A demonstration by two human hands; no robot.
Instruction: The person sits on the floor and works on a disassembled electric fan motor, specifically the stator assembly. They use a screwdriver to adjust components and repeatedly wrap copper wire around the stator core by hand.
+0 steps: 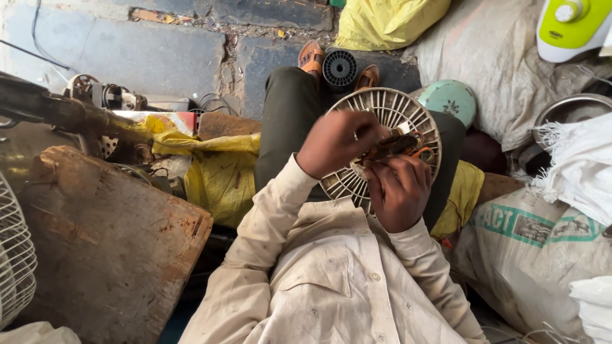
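A round white slatted fan housing (408,114) rests on my lap, tilted toward me. At its middle sits a brown motor part with copper windings and an orange wire (398,146). My left hand (335,141) is closed over the left side of that part. My right hand (398,191) grips it from below, fingers curled around it. My knees in dark trousers (290,114) point away, with my sandalled feet (312,58) on the stone floor.
A black wire spool (339,69) lies between my feet. A rusty wooden board (108,242) and white wire fan guard (14,255) stand left. Yellow bags (220,172), white sacks (529,248), a teal lid (450,99), a metal bowl (570,109) surround me.
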